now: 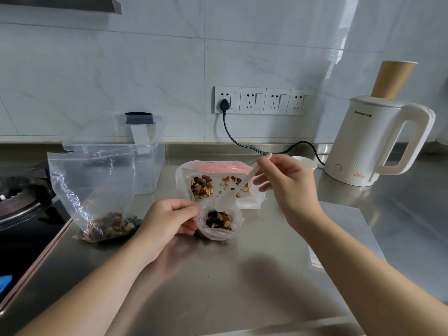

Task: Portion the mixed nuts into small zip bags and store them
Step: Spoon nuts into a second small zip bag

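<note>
While the left hand [167, 220] pinched the rim of the small bag [219, 221] at mid-frame, its fingers curled on the plastic, the mouth stood wide and upright on the counter [242, 275], most likely so the nuts could drop straight in. That bag already held a shallow layer of nuts at its bottom. The right hand [283, 181], just right of centre, gripped the handle of a white spoon [238, 187] between thumb and fingers, with the bowl tilted down just above the open mouth; whether anything lay in the bowl could not be told. Just behind the small bag lay the supply bag [213, 183], spread flat with its side open, a heap of nuts at its left and a scatter to the right, close enough for short scoops. At left of frame a larger zip bag [92, 190] stood upright with nuts at its bottom, leaning near a clear bin [150, 163] that probably waited for the finished portions. A kettle [373, 144] stood at the right edge, a paper cup [305, 162] beside it. By this showing, filling was only partly done and sealing lay ahead.
</note>
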